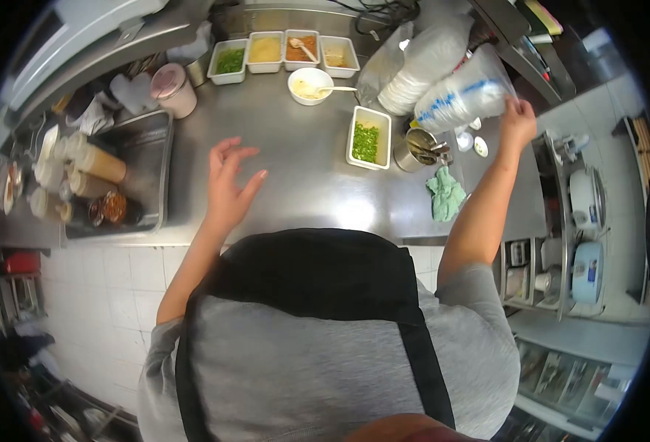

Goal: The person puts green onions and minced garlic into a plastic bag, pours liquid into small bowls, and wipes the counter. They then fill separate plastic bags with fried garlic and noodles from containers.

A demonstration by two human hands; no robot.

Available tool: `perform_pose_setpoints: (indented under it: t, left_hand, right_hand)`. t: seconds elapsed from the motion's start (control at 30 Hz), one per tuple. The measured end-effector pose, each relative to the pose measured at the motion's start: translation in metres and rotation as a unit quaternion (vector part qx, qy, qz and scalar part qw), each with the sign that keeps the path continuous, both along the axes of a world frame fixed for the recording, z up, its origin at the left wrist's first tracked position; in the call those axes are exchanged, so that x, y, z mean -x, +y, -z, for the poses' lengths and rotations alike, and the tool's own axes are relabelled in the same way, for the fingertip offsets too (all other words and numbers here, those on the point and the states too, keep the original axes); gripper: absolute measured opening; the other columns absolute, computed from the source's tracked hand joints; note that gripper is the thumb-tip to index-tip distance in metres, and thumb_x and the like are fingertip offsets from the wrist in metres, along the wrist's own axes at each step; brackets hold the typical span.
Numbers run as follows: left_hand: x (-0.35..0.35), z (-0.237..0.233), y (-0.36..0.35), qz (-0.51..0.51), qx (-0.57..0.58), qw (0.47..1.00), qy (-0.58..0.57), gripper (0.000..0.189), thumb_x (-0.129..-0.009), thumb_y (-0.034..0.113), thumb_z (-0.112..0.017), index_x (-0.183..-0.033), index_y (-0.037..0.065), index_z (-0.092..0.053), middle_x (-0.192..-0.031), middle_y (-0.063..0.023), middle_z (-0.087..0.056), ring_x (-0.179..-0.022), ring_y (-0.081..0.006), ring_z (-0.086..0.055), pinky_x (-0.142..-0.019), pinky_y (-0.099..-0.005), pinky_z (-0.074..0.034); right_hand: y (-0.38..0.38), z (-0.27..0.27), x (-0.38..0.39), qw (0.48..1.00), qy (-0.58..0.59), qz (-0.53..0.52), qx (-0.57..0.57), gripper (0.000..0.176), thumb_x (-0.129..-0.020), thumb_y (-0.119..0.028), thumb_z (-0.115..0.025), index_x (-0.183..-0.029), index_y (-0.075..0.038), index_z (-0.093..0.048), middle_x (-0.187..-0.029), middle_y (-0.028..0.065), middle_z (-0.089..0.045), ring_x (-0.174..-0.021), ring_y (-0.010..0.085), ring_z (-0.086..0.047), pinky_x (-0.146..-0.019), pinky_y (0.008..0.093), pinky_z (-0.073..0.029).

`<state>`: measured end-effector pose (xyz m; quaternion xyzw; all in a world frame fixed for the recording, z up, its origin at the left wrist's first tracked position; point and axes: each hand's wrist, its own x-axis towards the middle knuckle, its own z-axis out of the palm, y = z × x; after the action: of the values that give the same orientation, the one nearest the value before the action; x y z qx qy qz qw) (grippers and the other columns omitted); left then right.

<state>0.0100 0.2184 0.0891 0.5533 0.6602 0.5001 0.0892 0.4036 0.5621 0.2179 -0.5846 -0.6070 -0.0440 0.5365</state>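
Note:
My right hand is closed on the edge of a clear plastic bag with blue print, which holds a stack of white lids or cups. My left hand hovers over the steel counter, its fingers apart and nothing in it. Close to the bag stand a metal container of spoons and a white tub of chopped green herbs. A crumpled green cloth lies below the spoons. Small white round pieces rest beside the bag, under my right arm.
Along the back stand several white tubs, one with chopped greens, and a white bowl with a spoon. More stacked items fill another plastic bag. At left, a metal tray holds several squeeze bottles; a lidded jar stands behind it.

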Motion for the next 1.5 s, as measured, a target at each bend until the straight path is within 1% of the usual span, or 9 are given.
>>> perform_pose_setpoints:
  t: [0.2, 0.3, 0.43, 0.6, 0.67, 0.77, 0.9, 1.03, 1.5]
  left_hand:
    - [-0.004, -0.008, -0.009, 0.112, 0.038, 0.975, -0.186, 0.044, -0.081, 0.017, -0.069, -0.122, 0.009, -0.053, -0.125, -0.0135, -0.048, -0.113, -0.0250, -0.052, -0.087, -0.0353, -0.047]
    - [-0.012, -0.019, 0.000, 0.267, 0.020, 0.834, -0.483, 0.056, -0.085, 0.021, -0.066, -0.135, 0.011, -0.042, -0.126, -0.0139, -0.050, -0.114, -0.0258, -0.053, -0.089, -0.0364, -0.048]
    - [-0.027, -0.044, 0.015, 0.384, -0.015, 0.605, -0.698, 0.063, -0.086, 0.019, -0.066, -0.141, 0.013, -0.035, -0.132, -0.0158, -0.048, -0.115, -0.0247, -0.054, -0.092, -0.0364, -0.047]
    - [-0.041, -0.042, 0.031, 0.248, -0.010, 0.890, -0.382, 0.058, -0.081, 0.012, -0.071, -0.133, 0.010, -0.046, -0.122, -0.0125, -0.059, -0.104, -0.0198, -0.059, -0.086, -0.0344, -0.050]
    - [-0.041, -0.034, 0.030, 0.184, 0.005, 0.966, -0.180, 0.054, -0.079, 0.004, -0.071, -0.129, 0.009, -0.052, -0.112, -0.0109, -0.065, -0.097, -0.0201, -0.061, -0.082, -0.0356, -0.051]
    - [-0.049, -0.032, 0.022, 0.210, -0.025, 0.971, 0.113, 0.048, -0.075, 0.000, -0.070, -0.121, 0.008, -0.058, -0.096, -0.0069, -0.069, -0.087, -0.0207, -0.063, -0.079, -0.0337, -0.051]
    - [-0.061, -0.023, 0.013, 0.242, 0.028, 0.955, 0.172, 0.055, -0.071, 0.014, -0.076, -0.122, 0.010, -0.057, -0.113, -0.0087, -0.062, -0.102, -0.0290, -0.057, -0.089, -0.0386, -0.046]
    - [-0.059, -0.062, -0.004, 0.185, -0.096, 0.972, 0.111, 0.059, -0.067, 0.027, -0.079, -0.120, 0.011, -0.058, -0.128, -0.0099, -0.052, -0.114, -0.0326, -0.048, -0.097, -0.0430, -0.039]
    - [-0.049, 0.001, -0.020, 0.023, -0.027, 0.999, 0.001, 0.014, -0.076, 0.011, -0.073, -0.086, 0.006, -0.064, -0.097, -0.0069, -0.058, -0.086, -0.0228, -0.060, -0.071, -0.0315, -0.053]
  right_hand:
    - [-0.054, -0.037, 0.063, 0.888, 0.150, -0.349, -0.259, 0.004, -0.087, -0.002, -0.062, -0.087, 0.002, -0.059, -0.098, 0.0150, -0.066, -0.084, 0.0208, -0.065, -0.077, 0.0307, -0.052]
    - [-0.140, -0.032, 0.099, 0.845, -0.080, -0.432, -0.306, 0.008, -0.085, 0.004, -0.060, -0.093, 0.003, -0.059, -0.117, 0.0229, -0.059, -0.107, 0.0296, -0.061, -0.088, 0.0367, -0.050]
    - [-0.220, 0.051, 0.130, 0.669, -0.080, -0.730, -0.118, 0.013, -0.075, 0.003, -0.062, -0.087, -0.002, -0.060, -0.112, 0.0232, -0.062, -0.093, 0.0320, -0.066, -0.073, 0.0387, -0.055]
    - [-0.247, 0.097, 0.128, 0.671, -0.206, -0.708, 0.079, 0.037, -0.073, -0.006, -0.071, -0.108, -0.005, -0.059, -0.123, 0.0111, -0.057, -0.108, 0.0247, -0.059, -0.085, 0.0354, -0.051]
    - [-0.242, 0.120, 0.115, 0.728, 0.017, -0.664, 0.172, 0.040, -0.073, -0.008, -0.073, -0.110, -0.005, -0.059, -0.125, 0.0112, -0.055, -0.110, 0.0212, -0.056, -0.084, 0.0338, -0.050]
    - [-0.240, 0.105, 0.111, 0.656, 0.318, -0.632, 0.262, 0.037, -0.073, -0.009, -0.076, -0.107, -0.004, -0.062, -0.118, 0.0104, -0.058, -0.102, 0.0172, -0.057, -0.080, 0.0315, -0.050]
    - [-0.231, 0.111, 0.109, 0.625, 0.207, -0.580, 0.479, 0.030, -0.073, -0.007, -0.077, -0.100, -0.004, -0.066, -0.102, 0.0080, -0.065, -0.086, 0.0145, -0.059, -0.075, 0.0305, -0.051]
    - [-0.241, 0.112, 0.128, 0.893, -0.011, -0.449, 0.025, 0.014, -0.071, -0.002, -0.075, -0.074, -0.005, -0.061, -0.071, 0.0057, -0.057, -0.058, 0.0169, -0.053, -0.056, 0.0261, -0.045]
    - [-0.281, 0.134, 0.162, 0.866, -0.035, -0.490, 0.091, 0.019, -0.070, -0.009, -0.081, -0.076, -0.005, -0.064, -0.059, 0.0036, -0.048, -0.050, 0.0144, -0.042, -0.047, 0.0283, -0.036]
